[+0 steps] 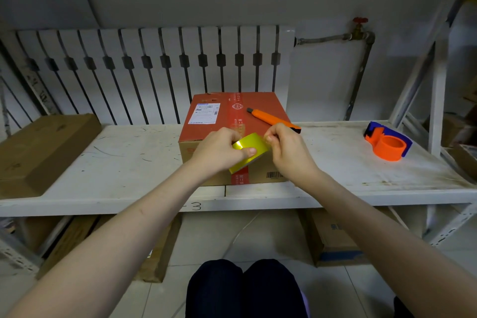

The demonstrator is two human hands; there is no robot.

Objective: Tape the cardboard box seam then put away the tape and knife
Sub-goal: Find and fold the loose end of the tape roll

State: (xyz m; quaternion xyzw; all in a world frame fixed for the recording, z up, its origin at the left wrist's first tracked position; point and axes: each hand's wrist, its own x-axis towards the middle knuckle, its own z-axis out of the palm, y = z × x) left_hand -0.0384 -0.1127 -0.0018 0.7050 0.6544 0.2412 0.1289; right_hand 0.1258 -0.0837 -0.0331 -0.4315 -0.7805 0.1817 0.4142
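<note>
A cardboard box [219,108] with a red top and a white shipping label stands on the white shelf [116,162]. An orange utility knife [271,117] lies on the box top at its right side. In front of the box I hold a yellow tape roll [251,146]. My left hand [219,151] grips the roll, thumb across its face. My right hand [286,147] pinches at the roll's upper right edge with fingertips together; whether a tape end is caught there is too small to tell.
An orange and blue tape dispenser [388,143] sits on the shelf at the right. A flat brown carton [38,147] lies at the left end. A radiator [154,70] backs the shelf. More cartons stand on the floor underneath. My knees show at the bottom.
</note>
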